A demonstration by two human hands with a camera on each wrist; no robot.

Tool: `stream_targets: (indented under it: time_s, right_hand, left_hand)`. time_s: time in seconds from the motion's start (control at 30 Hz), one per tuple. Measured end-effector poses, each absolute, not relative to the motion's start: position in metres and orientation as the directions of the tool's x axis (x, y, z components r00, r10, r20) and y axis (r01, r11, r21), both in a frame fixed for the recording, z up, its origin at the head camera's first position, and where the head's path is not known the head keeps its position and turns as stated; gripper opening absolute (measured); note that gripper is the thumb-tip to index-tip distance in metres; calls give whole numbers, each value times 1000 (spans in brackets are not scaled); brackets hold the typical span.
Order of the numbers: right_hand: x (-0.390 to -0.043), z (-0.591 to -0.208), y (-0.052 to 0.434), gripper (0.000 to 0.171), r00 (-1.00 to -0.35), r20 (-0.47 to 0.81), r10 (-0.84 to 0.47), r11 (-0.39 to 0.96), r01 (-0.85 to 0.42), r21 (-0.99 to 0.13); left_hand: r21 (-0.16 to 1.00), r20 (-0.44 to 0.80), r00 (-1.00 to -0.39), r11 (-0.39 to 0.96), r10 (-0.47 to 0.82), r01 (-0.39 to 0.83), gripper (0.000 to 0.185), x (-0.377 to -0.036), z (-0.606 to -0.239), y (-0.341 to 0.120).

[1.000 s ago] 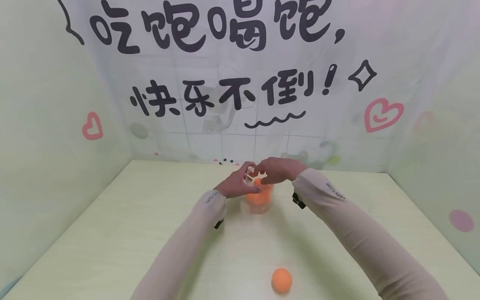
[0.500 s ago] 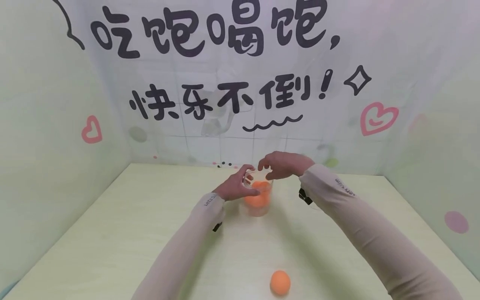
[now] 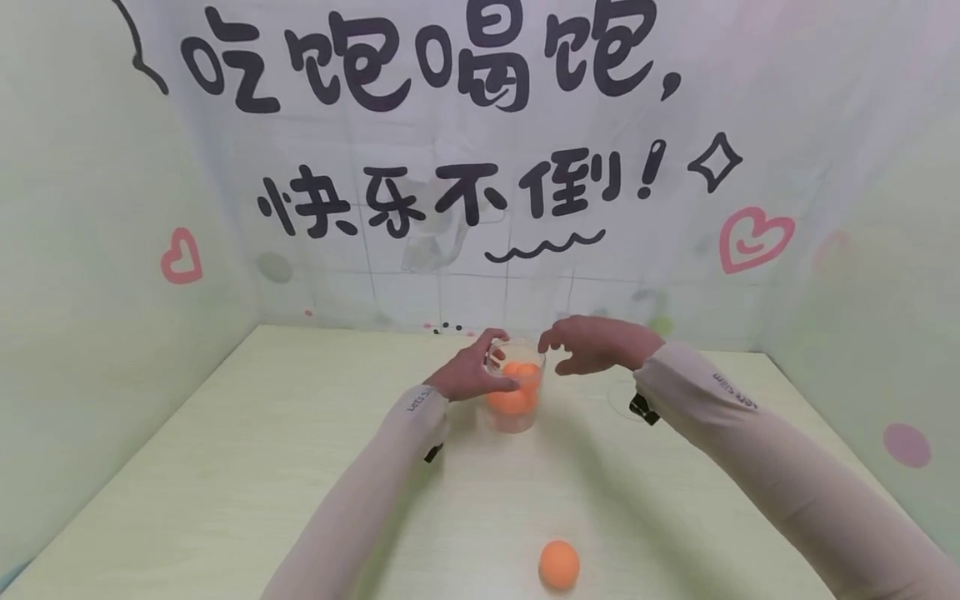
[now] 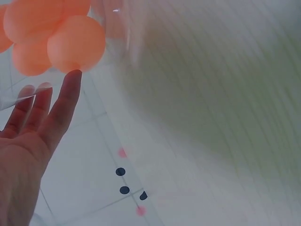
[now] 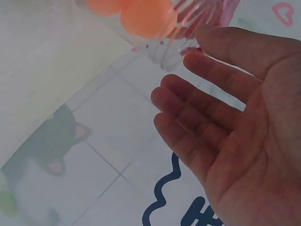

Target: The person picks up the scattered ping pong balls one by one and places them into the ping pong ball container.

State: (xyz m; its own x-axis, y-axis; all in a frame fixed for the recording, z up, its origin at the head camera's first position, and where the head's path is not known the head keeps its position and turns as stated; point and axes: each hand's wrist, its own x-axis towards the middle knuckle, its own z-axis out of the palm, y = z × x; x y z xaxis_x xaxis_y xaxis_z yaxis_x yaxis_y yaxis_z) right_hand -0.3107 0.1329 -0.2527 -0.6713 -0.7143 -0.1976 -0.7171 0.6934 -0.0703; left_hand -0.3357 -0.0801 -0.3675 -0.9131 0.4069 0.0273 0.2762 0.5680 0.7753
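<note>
Centre of the head view: my left hand wraps the clear cup, thumb on the near side and fingers curling round its left wall. In the left wrist view, the fingers lie fairly straight against the transparent wall, their tips touching it beside the orange balls inside. My right hand hovers just right of the cup rim, holding nothing; in the right wrist view its fingers are spread loose and gently bent, apart from the cup. One loose orange ball lies on the pale table, lower centre, well apart from the cup.
</note>
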Motion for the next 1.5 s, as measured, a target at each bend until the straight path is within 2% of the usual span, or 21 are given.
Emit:
stream_targets:
  time_s: [0.17, 0.5, 0.8, 0.9, 1.03, 1.37, 1.5]
  right_hand:
    - [-297, -262, 135, 37, -656, -183, -732, 678, -729, -94]
    - [-268, -279, 140, 48, -708, -125, -695, 718, -692, -71]
    - [-249, -292, 153, 44, -695, -153, -702, 712, -681, -170]
    - [-239, -297, 158, 43, -664, -152, -732, 681, -705, -200]
    - [-226, -303, 163, 42, -591, -118, -798, 602, -770, -210]
    - [-198, -320, 166, 43, -529, -155, -834, 551, -794, -258]
    - [-189, -327, 165, 51, -475, -158, -866, 500, -834, -234]
  left_hand:
    - [783, 21, -914, 561, 406, 268, 78, -335, -366, -81]
    - [784, 21, -912, 559, 409, 269, 75, -335, -367, -80]
    - [784, 17, -916, 564, 400, 260, 75, -334, -366, -79]
    - [783, 15, -918, 566, 397, 258, 74, -332, -364, -79]
    - [779, 20, -919, 571, 393, 261, 73, -331, -363, -79]
    - [772, 9, -923, 584, 384, 251, 76, -333, -367, -80]
    - [773, 16, -923, 581, 385, 256, 76, -334, -366, -79]
